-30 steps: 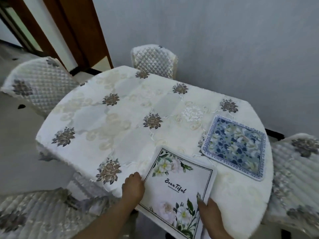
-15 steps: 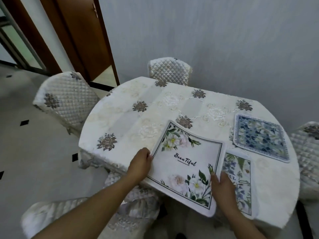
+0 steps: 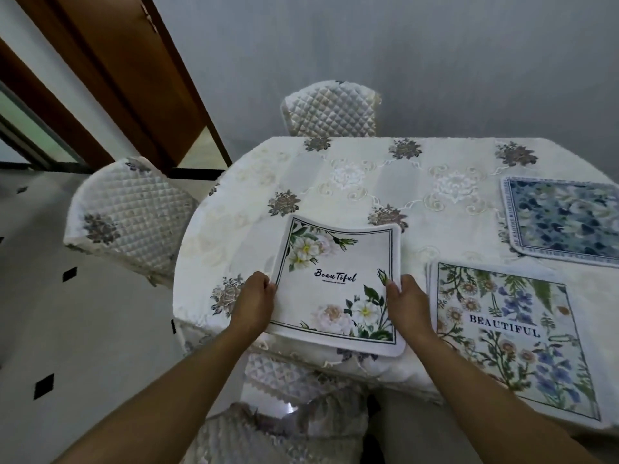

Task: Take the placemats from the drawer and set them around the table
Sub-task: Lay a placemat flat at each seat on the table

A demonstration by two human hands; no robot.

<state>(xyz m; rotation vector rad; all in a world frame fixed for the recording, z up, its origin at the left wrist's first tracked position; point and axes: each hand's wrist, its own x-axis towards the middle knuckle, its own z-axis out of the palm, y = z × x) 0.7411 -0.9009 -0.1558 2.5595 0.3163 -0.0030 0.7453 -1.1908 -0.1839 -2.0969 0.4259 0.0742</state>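
Observation:
A white placemat (image 3: 338, 276) printed with white flowers and the word "BeauTiful" is held just over the table's near left edge, its far edge curling up. My left hand (image 3: 254, 299) grips its left side and my right hand (image 3: 405, 301) grips its right side. To the right lies a green and purple floral placemat (image 3: 509, 336) reading "BEAUTIFUL", with the edges of more mats showing beneath it. A blue floral placemat (image 3: 562, 219) lies flat at the far right. All sit on the table (image 3: 335, 182) covered in a cream embroidered cloth.
Quilted cream chairs stand around the table: one at the far side (image 3: 330, 108), one at the left (image 3: 130, 216), one tucked in below my arms (image 3: 288, 420). A brown wooden door (image 3: 114, 72) is at the back left. A grey wall runs behind the table.
The white placemat has moved left and forward in both hands, uncovering the green and purple mat beside it. The view has shifted left around the table.

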